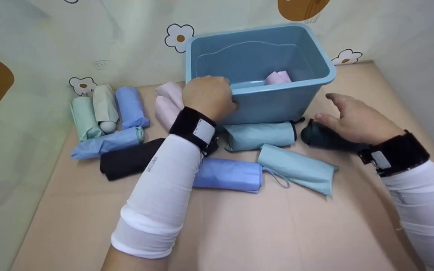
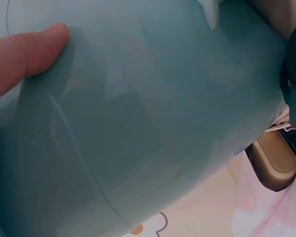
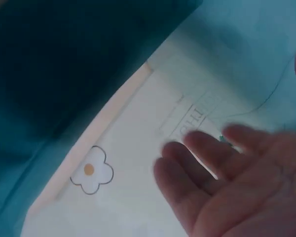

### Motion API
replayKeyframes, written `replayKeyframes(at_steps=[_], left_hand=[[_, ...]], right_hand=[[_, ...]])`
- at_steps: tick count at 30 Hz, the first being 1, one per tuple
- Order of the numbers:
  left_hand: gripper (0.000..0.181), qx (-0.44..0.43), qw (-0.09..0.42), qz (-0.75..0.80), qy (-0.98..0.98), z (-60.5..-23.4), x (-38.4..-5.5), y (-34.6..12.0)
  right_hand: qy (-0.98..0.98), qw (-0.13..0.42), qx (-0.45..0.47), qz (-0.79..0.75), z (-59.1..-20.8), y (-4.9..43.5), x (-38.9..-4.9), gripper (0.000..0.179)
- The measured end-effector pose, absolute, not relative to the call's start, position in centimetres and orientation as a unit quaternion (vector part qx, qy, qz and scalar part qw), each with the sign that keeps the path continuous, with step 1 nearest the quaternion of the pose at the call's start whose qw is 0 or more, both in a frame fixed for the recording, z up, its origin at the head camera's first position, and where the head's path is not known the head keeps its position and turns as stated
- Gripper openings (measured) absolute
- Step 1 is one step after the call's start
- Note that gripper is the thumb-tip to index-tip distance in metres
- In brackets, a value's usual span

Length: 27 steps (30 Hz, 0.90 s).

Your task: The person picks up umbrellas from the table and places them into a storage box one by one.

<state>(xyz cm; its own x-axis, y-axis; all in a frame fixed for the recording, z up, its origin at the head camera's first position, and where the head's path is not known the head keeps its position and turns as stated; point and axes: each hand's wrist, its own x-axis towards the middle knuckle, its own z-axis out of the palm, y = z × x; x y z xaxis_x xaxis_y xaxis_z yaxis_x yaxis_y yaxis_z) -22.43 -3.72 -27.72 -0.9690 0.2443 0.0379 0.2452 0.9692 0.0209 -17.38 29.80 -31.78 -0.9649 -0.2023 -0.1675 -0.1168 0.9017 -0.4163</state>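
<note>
we've got the left hand (image 1: 209, 96) curled over the near corner of the blue bin (image 1: 271, 104), gripping it, thumb along the outside. the bin's long axis runs off rightward from that grip, so we'd call the left the nearer hand. our right hand (image 1: 360, 118) is loose, holding nothing, past the far end, dark rolled umbrella (image 1: 320, 136) just under it. tiny pink bundle (image 1: 278, 78) inside, right of the grip.
</note>
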Motion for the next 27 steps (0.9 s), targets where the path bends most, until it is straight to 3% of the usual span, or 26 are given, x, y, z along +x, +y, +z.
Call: replayKeyframes(at_steps=[3, 7, 15, 27], left_hand=[[0.033, -0.123, 0.018, -0.012, -0.992, -27.7, -22.4, -3.7], [0.033, -0.125, 0.023, -0.012, -0.992, -27.7, -22.4, -3.7], [0.034, -0.127, 0.027, -0.009, -0.991, -27.7, -22.4, -3.7], [0.033, -0.125, 0.026, -0.009, -0.992, -27.7, -22.3, -3.6]], right_hand=[[0.972, 0.150, -0.082, -0.163, -32.3, 30.3, -16.9, 0.093], [0.973, 0.164, -0.078, -0.144, -33.3, 30.6, -16.2, 0.090], [0.976, 0.162, -0.073, -0.127, -35.6, 30.6, -15.9, 0.071], [0.983, 0.143, -0.073, -0.090, -36.5, 30.8, -16.0, 0.066]])
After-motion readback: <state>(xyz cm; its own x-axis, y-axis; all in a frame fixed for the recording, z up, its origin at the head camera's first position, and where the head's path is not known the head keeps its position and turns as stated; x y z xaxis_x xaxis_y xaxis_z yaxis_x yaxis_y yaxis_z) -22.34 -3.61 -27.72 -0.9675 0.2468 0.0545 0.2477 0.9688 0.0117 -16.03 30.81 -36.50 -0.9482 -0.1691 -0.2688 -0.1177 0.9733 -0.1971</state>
